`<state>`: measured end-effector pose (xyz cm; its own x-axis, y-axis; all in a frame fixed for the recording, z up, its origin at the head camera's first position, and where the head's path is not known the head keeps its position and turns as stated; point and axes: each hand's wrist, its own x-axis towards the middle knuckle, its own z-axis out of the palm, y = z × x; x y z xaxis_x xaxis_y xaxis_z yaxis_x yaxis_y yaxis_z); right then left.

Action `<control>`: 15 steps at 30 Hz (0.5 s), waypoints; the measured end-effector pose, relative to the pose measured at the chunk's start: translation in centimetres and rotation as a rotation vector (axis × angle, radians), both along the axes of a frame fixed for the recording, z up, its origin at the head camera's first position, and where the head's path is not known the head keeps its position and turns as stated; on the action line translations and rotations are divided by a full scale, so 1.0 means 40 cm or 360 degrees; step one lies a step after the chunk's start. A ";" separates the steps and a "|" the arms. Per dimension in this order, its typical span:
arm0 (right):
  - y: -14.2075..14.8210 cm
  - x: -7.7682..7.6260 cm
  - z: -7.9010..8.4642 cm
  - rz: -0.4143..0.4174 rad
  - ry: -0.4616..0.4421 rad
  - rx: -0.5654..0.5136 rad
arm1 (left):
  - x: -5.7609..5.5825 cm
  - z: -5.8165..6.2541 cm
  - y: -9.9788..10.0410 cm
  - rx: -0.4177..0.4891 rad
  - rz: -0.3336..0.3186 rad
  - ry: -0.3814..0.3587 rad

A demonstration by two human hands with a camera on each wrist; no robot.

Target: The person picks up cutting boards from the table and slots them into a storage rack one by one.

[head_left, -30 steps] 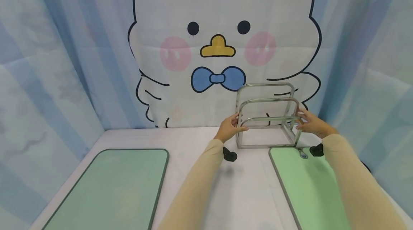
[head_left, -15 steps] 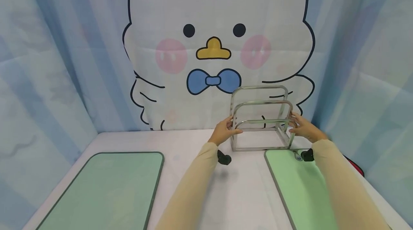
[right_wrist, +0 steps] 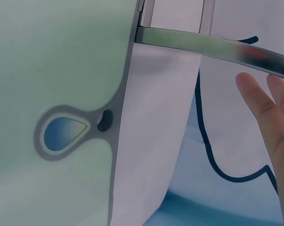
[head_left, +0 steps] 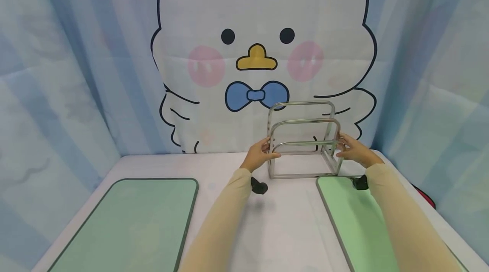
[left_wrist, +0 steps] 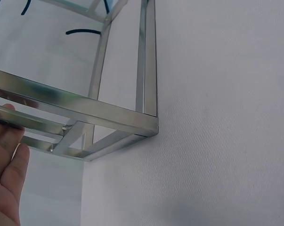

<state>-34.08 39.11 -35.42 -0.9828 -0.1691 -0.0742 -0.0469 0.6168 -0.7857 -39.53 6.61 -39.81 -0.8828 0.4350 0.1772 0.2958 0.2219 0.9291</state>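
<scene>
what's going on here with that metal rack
Someone is holding a metal rack between two hands: the left hand grips its left side and the right hand its right. The rack is upright towards the back of a white table, close to the far edge of the right green board; whether it rests fully on the table is hard to tell. The left green board lies apart from it.

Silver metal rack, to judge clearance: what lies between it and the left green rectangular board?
The head view shows white tabletop, with the left hand, beige sleeve and black wrist device above.
</scene>
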 end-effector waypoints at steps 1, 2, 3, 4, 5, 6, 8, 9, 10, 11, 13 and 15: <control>-0.002 0.000 0.000 0.0009 0.0007 0.0006 | -0.001 -0.001 -0.003 0.0004 0.0002 0.0001; -0.003 0.000 0.000 0.0018 0.0012 0.0008 | -0.002 -0.001 -0.007 0.0005 0.0006 0.0000; -0.004 0.000 -0.001 0.0026 0.0016 0.0012 | -0.001 -0.001 -0.010 0.0008 0.0008 -0.0002; -0.006 0.000 0.000 0.0034 0.0022 0.0014 | -0.001 -0.001 -0.013 0.0012 0.0006 -0.0005; -0.007 0.001 -0.001 0.0036 0.0025 0.0019 | 0.000 0.000 -0.016 0.0016 0.0004 -0.0009; -0.010 0.001 -0.001 0.0037 0.0020 0.0015 | 0.002 0.001 -0.019 0.0011 0.0003 -0.0012; -0.014 0.000 -0.001 0.0047 0.0014 0.0012 | 0.004 0.002 -0.026 0.0001 0.0006 -0.0019; -0.017 0.000 -0.001 0.0049 0.0010 0.0013 | 0.005 0.002 -0.030 -0.0005 0.0010 -0.0022; -0.021 0.000 0.000 0.0054 0.0008 0.0006 | 0.004 0.002 -0.034 -0.0010 0.0017 -0.0026; -0.024 0.000 0.001 0.0065 0.0008 0.0002 | 0.004 0.002 -0.039 -0.0016 0.0025 -0.0026; -0.032 -0.001 0.005 0.0086 0.0013 0.0003 | 0.003 0.003 -0.049 -0.0025 0.0038 -0.0022; -0.043 -0.001 0.013 0.0101 0.0024 0.0006 | -0.001 0.006 -0.059 -0.0037 0.0053 -0.0023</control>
<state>-34.13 37.40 -34.91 -0.9710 -0.2311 -0.0604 -0.0978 0.6153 -0.7822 -39.55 4.23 -39.58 -0.8993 0.4091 0.1545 0.2744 0.2530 0.9277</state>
